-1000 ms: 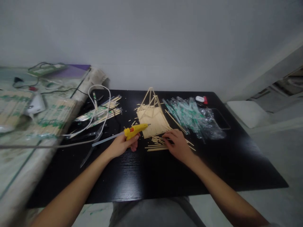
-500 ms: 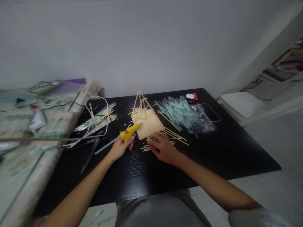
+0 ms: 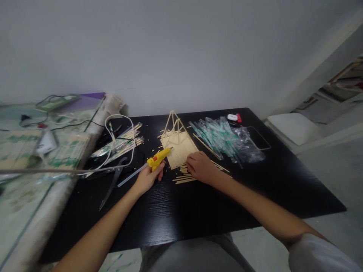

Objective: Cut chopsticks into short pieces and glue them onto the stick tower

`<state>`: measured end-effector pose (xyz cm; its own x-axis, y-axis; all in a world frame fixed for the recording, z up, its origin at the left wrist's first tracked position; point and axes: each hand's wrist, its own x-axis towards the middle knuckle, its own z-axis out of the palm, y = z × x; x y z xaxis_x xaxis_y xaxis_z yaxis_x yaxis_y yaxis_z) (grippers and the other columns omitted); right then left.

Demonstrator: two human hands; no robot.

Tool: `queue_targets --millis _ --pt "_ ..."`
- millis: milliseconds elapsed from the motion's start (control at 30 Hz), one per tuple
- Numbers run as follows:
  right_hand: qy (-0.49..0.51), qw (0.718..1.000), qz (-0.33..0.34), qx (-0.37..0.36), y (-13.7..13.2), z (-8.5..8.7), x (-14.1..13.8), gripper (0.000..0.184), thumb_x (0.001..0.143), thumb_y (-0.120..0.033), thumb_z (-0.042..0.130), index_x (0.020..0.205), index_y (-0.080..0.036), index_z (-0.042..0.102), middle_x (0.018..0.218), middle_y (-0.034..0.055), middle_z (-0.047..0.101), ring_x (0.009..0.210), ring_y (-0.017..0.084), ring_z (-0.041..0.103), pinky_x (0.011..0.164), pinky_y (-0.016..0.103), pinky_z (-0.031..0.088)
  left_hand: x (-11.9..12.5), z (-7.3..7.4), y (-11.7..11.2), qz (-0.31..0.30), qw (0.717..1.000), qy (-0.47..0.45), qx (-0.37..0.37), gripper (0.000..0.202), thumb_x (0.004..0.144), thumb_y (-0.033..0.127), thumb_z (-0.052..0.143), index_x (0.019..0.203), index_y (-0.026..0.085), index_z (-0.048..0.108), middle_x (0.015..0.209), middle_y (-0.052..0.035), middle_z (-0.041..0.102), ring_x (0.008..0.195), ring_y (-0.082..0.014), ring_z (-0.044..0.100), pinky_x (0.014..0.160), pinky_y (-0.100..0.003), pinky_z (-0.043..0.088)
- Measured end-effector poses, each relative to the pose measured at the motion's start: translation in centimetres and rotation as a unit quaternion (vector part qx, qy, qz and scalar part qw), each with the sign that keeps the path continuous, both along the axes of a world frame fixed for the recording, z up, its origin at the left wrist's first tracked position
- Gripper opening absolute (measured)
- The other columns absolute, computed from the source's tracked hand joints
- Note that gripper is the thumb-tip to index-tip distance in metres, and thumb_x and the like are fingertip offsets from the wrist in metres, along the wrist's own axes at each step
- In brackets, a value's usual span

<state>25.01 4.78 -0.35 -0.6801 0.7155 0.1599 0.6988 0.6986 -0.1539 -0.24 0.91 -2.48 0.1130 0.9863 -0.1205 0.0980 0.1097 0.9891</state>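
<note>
My left hand (image 3: 151, 176) is closed around a yellow hot glue gun (image 3: 159, 158), with a long clear glue stick (image 3: 132, 175) poking out of its back. The nozzle points at a flat base of pale wooden sticks (image 3: 181, 151). On the far part of that base stands a small pointed frame of thin sticks (image 3: 176, 126). My right hand (image 3: 202, 167) is at the base's near right corner, fingers curled in. Whatever they pinch is hidden by the hand. Loose sticks (image 3: 184, 180) lie just below it on the black table (image 3: 181, 215).
Clear and green plastic wrappers (image 3: 217, 136) and a phone-shaped item (image 3: 259, 138) lie on the right. A white case (image 3: 232, 117) sits at the back. On the left are wrapped sticks (image 3: 124, 141), a white cable (image 3: 133, 132) and dark-handled pliers (image 3: 113, 185).
My right hand has moved slightly away from me, from the loose sticks to the base's corner, its fingers curling in. The glue gun stays in my left hand. The view has shifted a little.
</note>
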Motion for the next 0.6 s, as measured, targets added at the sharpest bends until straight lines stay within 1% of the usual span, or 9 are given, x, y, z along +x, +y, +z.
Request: queue_targets --millis 67,133,233,333,533,600 --pt "-0.026 1.000 0.006 -0.007 0.8 0.1 0.1 0.015 0.096 -0.014 0.058 0.092 -0.013 0.072 0.095 0.0118 0.071 0.092 0.023 0.062 0.084 0.036 0.038 0.1 0.1 -0.1 0.006 1.000 -0.005 -0.009 0.045 0.081 0.058 0.070 0.097 0.016 0.065 0.056 0.0040 0.058 0.048 -0.0130 0.053 0.054 -0.027 0.043" --pt "-0.041 0.999 0.016 -0.017 1.5 0.2 0.2 0.015 0.096 -0.013 0.059 0.090 -0.014 0.073 0.094 0.0109 0.071 0.091 0.021 0.063 0.080 0.034 0.036 0.2 0.2 -0.1 0.006 1.000 -0.007 -0.015 0.046 0.080 0.058 0.070 0.096 0.016 0.064 0.055 0.0045 0.057 0.048 -0.0127 0.053 0.053 -0.027 0.043" --pt "-0.047 0.998 0.025 -0.033 2.3 0.5 0.1 0.016 0.098 -0.016 0.060 0.088 -0.015 0.073 0.095 0.0103 0.072 0.089 0.020 0.064 0.075 0.032 0.034 0.2 0.4 -0.1 -0.001 1.000 -0.005 -0.018 0.046 0.080 0.058 0.070 0.095 0.016 0.064 0.056 0.0046 0.057 0.048 -0.0123 0.053 0.053 -0.026 0.042" --pt "-0.039 0.998 0.028 -0.040 2.9 0.6 0.1 0.012 0.096 -0.016 0.063 0.088 -0.015 0.073 0.095 0.0087 0.073 0.089 0.019 0.064 0.074 0.031 0.033 0.2 0.3 -0.1 -0.001 1.000 0.001 -0.017 0.045 0.080 0.058 0.070 0.095 0.016 0.065 0.056 0.0042 0.058 0.048 -0.0122 0.053 0.053 -0.026 0.042" --pt "-0.017 0.999 0.032 -0.035 3.2 0.2 0.2 0.010 0.095 -0.015 0.065 0.090 -0.014 0.073 0.096 0.0088 0.072 0.090 0.019 0.064 0.075 0.030 0.034 -0.1 -0.3 0.1 -0.002 1.000 0.009 0.001 0.041 0.084 0.056 0.068 0.094 0.017 0.066 0.056 0.0042 0.058 0.048 -0.0117 0.053 0.055 -0.026 0.043" --pt "-0.015 0.999 0.028 -0.029 3.2 0.2 0.1 0.009 0.095 -0.015 0.065 0.091 -0.014 0.072 0.096 0.0090 0.072 0.091 0.019 0.064 0.074 0.031 0.034 -0.3 -0.6 0.2 -0.004 1.000 0.011 0.011 0.037 0.086 0.054 0.067 0.090 0.017 0.066 0.056 0.0036 0.058 0.049 -0.0117 0.053 0.056 -0.026 0.043"
